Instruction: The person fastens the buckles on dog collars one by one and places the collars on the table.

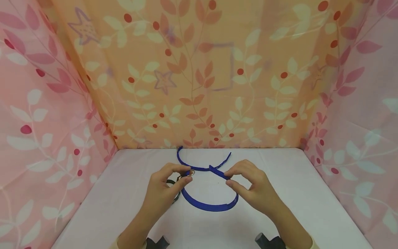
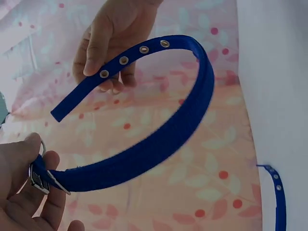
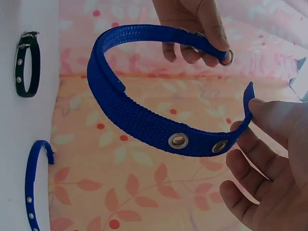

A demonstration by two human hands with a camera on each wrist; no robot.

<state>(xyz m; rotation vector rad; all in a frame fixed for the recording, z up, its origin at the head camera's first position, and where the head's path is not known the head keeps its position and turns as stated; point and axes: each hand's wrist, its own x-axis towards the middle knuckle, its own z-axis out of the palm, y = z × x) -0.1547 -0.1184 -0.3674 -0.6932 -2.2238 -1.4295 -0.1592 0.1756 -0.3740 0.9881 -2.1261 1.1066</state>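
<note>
A blue pet collar [image 1: 205, 206] with metal eyelets hangs in an open loop between the two hands, above the table. My left hand [image 1: 166, 183] pinches its buckle end, where a metal buckle [image 2: 38, 177] and a ring [image 3: 228, 58] show. The other end, with the row of eyelets [image 2: 124, 60], is pinched between thumb and fingers of my right hand [image 1: 253, 185]. In the head view the strap tip [image 1: 217, 172] points toward the left hand, with a gap between the two ends.
A second blue collar [image 1: 199, 168] lies curved at the back of the white table [image 1: 124, 193]. A dark green collar [image 3: 29, 65], buckled into a loop, lies on the left, partly behind the left hand. Patterned cloth walls [image 1: 192, 69] enclose the back and sides.
</note>
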